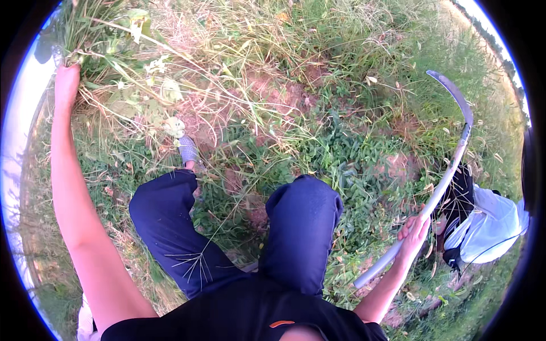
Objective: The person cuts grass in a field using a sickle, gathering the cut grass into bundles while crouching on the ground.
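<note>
My left hand [68, 76] is raised at the upper left, closed around a bunch of long green grass [79, 30]. Stalks with pale, broad leaves [170, 89] trail from beside that fist toward the middle. On the right, my right hand [414, 230] grips the long, pale handle of a sickle [445, 177]. Its curved metal blade [458, 96] points up and away from me, above the weeds and apart from the bunch. The handle's butt end sticks out below my fist.
A person in a white top [490, 226] is close by on the right, near the sickle handle. Part of another person [85, 317] shows at the lower left. Low green weeds [328, 149], dry stalks and patches of bare soil [277, 93] lie around my perforated shoe [187, 149].
</note>
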The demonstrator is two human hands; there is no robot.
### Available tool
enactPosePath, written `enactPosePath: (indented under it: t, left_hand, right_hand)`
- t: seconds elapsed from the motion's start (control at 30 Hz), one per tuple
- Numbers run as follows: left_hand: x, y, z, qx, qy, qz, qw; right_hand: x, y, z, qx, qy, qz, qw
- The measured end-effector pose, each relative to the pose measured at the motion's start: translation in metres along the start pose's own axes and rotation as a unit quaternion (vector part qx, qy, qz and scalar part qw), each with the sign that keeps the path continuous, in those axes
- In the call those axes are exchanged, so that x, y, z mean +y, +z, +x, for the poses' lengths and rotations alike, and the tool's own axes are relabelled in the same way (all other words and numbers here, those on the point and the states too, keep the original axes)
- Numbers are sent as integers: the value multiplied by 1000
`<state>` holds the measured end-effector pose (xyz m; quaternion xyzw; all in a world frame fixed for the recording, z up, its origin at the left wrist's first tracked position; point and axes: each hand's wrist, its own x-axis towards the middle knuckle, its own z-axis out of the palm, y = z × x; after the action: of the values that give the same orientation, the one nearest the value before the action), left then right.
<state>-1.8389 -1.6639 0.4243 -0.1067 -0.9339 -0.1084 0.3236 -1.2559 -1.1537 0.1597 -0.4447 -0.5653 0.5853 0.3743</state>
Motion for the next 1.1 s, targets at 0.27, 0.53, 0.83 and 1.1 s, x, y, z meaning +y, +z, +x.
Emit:
enactPosePath:
  t: [0.27, 0.53, 0.83, 1.1]
  left_hand:
    - [-83, -43, 8, 62, 20, 153, 986]
    - [82, 114, -117, -177, 232, 157, 943]
    - [157, 167, -222, -484, 203, 94, 846]
    - [227, 220, -288, -569, 277, 2, 774]
  right_hand:
    - [63, -6, -12, -55, 60, -54, 995]
    - [102, 0, -28, -285, 173, -276, 902]
    - [203, 137, 42, -351, 24, -349, 869]
    - [161, 193, 94, -179, 8, -285, 942]
